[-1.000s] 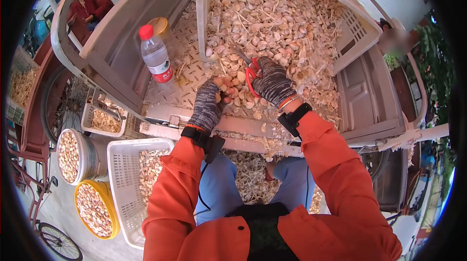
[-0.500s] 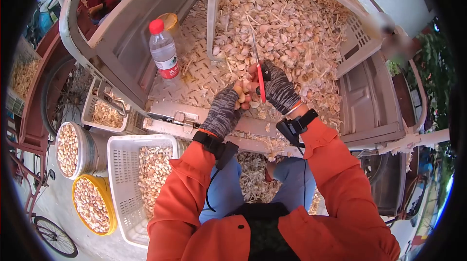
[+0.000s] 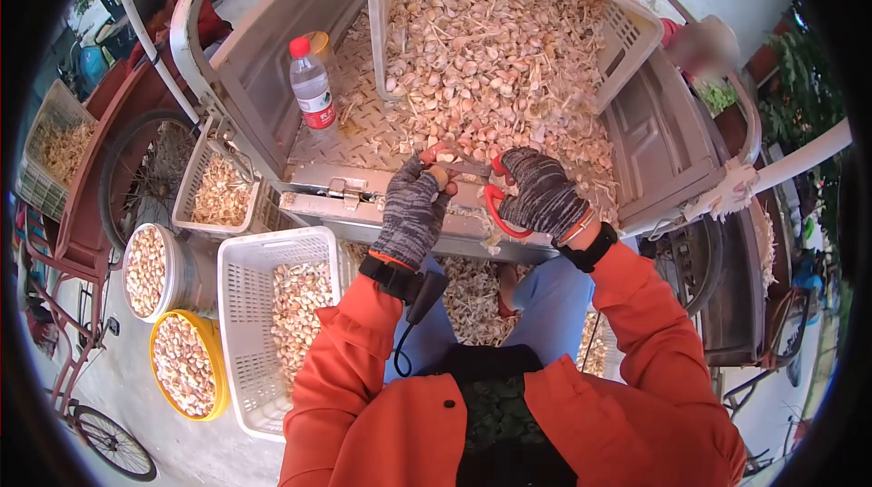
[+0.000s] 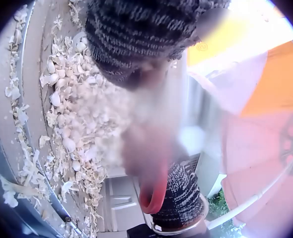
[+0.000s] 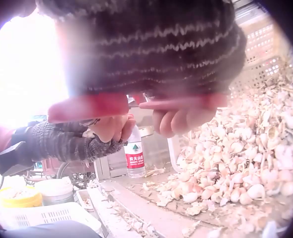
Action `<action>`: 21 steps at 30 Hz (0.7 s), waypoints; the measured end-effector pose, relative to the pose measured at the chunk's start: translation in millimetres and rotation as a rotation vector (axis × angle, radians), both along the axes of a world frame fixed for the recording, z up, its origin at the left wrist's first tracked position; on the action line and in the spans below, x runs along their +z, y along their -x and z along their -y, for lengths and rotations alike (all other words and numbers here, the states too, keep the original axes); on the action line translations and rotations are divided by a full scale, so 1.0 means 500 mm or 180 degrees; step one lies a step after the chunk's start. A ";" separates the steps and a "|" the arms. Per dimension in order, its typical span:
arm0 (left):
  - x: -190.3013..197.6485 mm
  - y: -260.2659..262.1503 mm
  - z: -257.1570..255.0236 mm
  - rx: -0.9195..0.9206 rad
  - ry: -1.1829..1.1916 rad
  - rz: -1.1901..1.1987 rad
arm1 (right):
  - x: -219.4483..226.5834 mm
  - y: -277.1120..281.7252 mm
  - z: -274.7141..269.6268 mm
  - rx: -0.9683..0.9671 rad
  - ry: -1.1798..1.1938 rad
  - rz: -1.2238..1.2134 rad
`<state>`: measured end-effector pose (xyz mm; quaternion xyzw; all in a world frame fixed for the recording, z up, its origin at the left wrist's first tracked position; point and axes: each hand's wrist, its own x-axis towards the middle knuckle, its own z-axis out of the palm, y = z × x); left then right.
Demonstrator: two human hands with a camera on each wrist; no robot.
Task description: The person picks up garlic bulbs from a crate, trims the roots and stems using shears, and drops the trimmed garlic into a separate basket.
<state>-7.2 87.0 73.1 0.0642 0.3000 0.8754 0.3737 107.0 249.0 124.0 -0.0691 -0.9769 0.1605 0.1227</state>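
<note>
My left hand point(image 3: 413, 212), in a grey knitted fingerless glove, pinches garlic point(image 3: 441, 177) at its fingertips above the truck bed's near edge. In my right hand point(image 3: 543, 194), gloved alike, is a pair of scissors point(image 3: 493, 205) with red handles spread apart. The blades point left and reach the garlic at the left fingertips. A red handle point(image 4: 155, 192) shows in the left wrist view, where the fingertips blur. Both handles point(image 5: 89, 107) cross below the right glove point(image 5: 151, 54) in the right wrist view. Beyond the hands lies a heap of garlic cloves point(image 3: 495, 60) with dry stalks.
The heap spills from a tipped crate point(image 3: 379, 24). A red-capped water bottle point(image 3: 312, 92) stands to its left. Down on the left are a white crate point(image 3: 245, 305), a yellow bucket point(image 3: 218, 355) and a white bucket point(image 3: 186, 273), all holding cloves. Another person point(image 3: 704, 51) is at the right.
The scissors have swung from pointing up over the heap to pointing left at the left hand, and their handles have spread. Both hands have come nearer the bed's edge. The head view has shifted.
</note>
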 end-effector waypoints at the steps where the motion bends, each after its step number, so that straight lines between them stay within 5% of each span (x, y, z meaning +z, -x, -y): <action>1: 0.002 -0.006 0.003 -0.0001 0.0005 -0.0018 | 0.001 -0.007 0.003 -0.0001 0.0005 -0.0018; 13: -0.050 -0.027 0.044 -0.0139 -0.0239 0.0034 | -0.026 -0.044 0.033 -0.0012 0.0738 0.0085; 15: -0.054 -0.037 0.043 -0.0043 -0.0122 0.0054 | -0.034 -0.034 0.019 0.0056 0.1442 0.1034; 17: -0.051 -0.032 0.064 -0.0131 -0.0174 0.0070 | -0.042 -0.033 0.016 0.0115 0.1391 0.0933; 21: -0.110 0.016 0.196 0.0285 0.0241 -0.0707 | -0.052 0.017 -0.051 -0.0910 0.1603 0.0550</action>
